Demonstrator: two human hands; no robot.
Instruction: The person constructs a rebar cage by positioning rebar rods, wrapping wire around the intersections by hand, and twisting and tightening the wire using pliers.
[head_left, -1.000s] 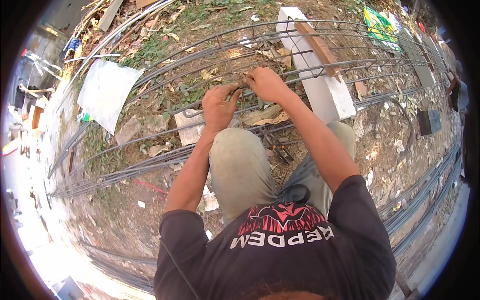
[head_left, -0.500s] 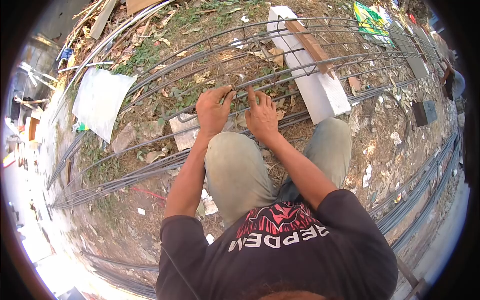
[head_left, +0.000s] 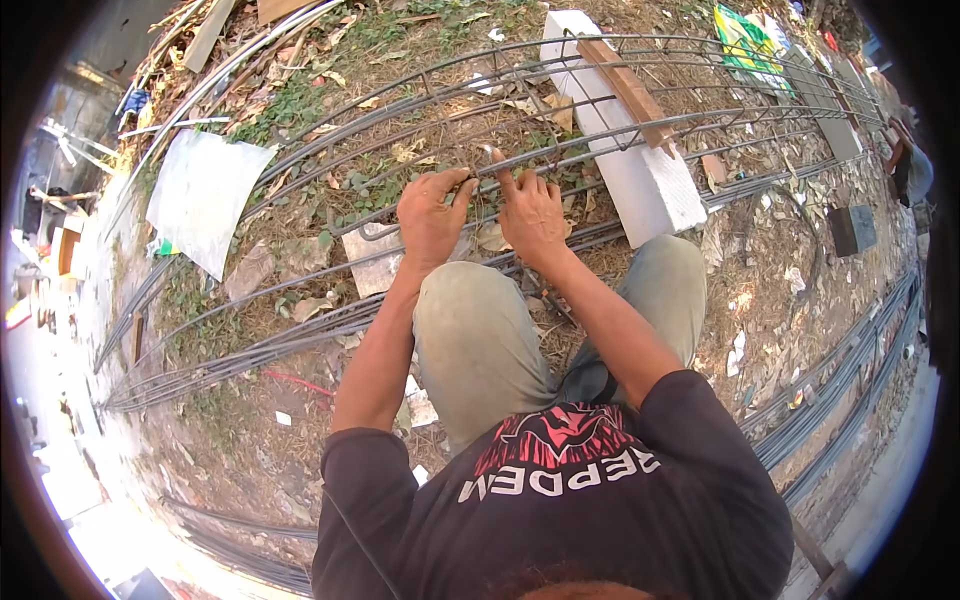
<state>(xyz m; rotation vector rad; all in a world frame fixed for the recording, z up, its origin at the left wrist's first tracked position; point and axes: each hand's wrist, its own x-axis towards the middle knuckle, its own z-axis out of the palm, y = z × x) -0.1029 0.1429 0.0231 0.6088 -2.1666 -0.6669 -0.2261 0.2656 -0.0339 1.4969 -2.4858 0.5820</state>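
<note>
Now the left hand (head_left: 430,217) pinches a long grey steel bar (head_left: 560,149); the right hand (head_left: 535,217) spreads loosely, index finger (head_left: 508,186) stretched across it.

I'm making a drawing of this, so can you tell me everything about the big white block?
The white block is long and straight-edged, with a rough, grainy near end; it could be foam, but I can't be sure. It lies on the littered ground, pointing away from the person, its near end close to the right knee. A brown wooden strip lies along its top, and dark metal bars cross above it. Whether those bars touch it isn't clear.
</note>
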